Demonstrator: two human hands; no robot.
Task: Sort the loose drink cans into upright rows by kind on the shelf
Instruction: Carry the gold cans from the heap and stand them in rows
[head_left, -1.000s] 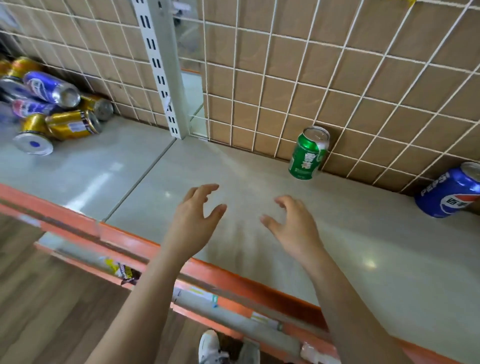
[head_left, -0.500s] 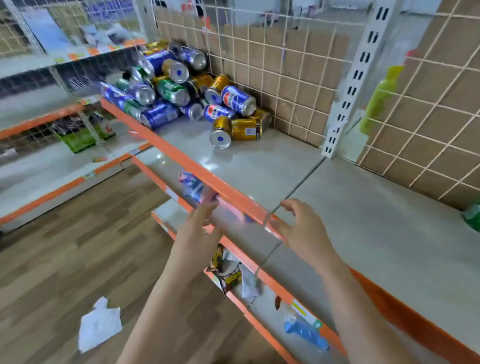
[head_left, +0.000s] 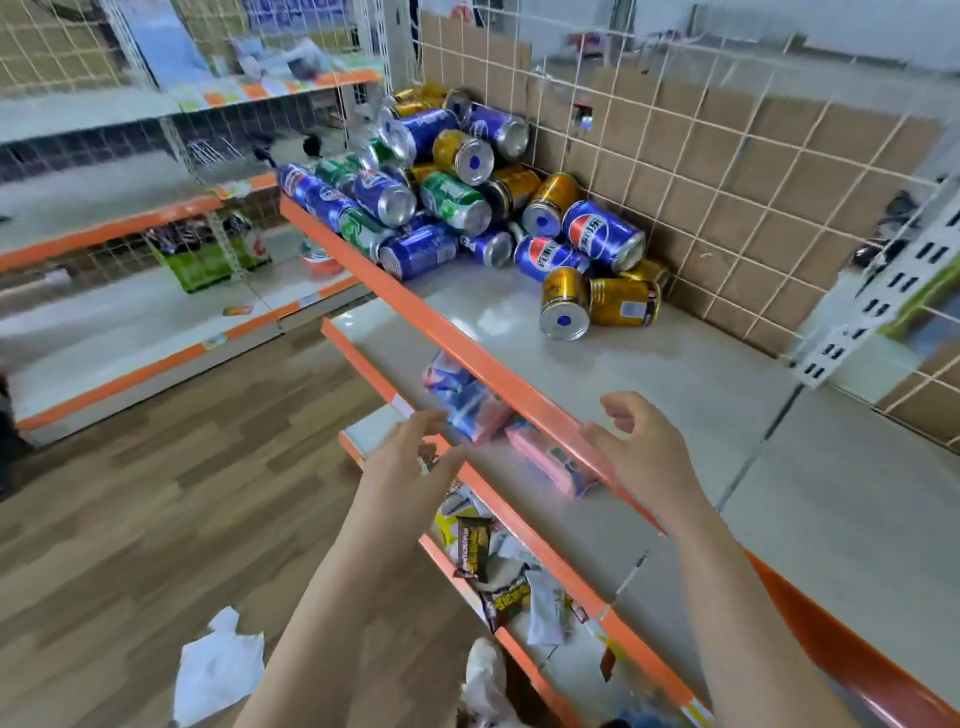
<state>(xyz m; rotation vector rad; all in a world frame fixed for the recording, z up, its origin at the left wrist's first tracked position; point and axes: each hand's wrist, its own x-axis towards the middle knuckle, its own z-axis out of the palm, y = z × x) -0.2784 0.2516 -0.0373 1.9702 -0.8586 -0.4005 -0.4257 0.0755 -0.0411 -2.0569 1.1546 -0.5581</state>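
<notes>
cans (head_left: 454, 202) lay heaped at 12 o'clock on the shelf (head_left: 675, 374); left hand (head_left: 410, 467) and right hand (head_left: 641, 454) hovered at 6, each grip spread, empty, probably readying a grab.

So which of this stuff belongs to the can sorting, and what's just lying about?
For the job: pile of loose cans, top shelf, left hand, right hand, both empty.
Lying about: pink packets on the shelf below, snack wrappers lower down, white bag on the floor.

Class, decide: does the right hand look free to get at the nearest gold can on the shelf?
Probably yes: the right hand is open, holding nothing, and only bare shelf lies between it and the gold can.
</notes>
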